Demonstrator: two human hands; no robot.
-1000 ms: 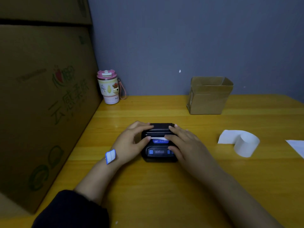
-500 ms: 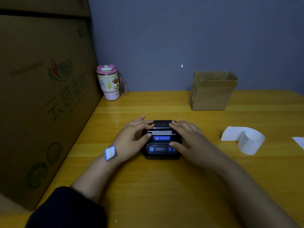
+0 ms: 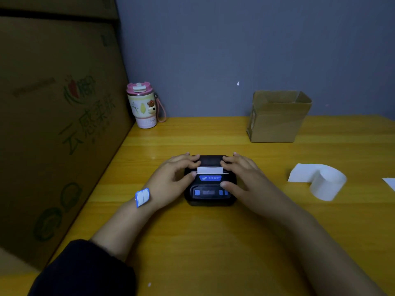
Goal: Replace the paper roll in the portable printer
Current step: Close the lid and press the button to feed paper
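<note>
A large brown cardboard carton [image 3: 53, 124] fills the left of the frame, and the yellow wooden tabletop [image 3: 192, 242] spreads across the lower half. At upper right stands one small open cardboard box [image 3: 277, 118]; at upper centre-left, one pink-lidded cartoon-printed tumbler [image 3: 142, 105]. One loose white paper roll [image 3: 324, 183] lies at right centre, well apart from the work, with a scrap of white paper [image 3: 390, 182] at the right edge.

The one small black portable printer [image 3: 210, 181] sits at frame centre, lid down, a short white paper tab [image 3: 210, 170] showing at its slot. The left hand [image 3: 171, 180] and right hand [image 3: 243, 178] lie flat over its two sides, neither grip closed around anything, fingers spread and pressing.

The step looks like seating the lid. It goes best with even pressure on both corners, and with the tab kept straight and free in the slot so it does not jam.
</note>
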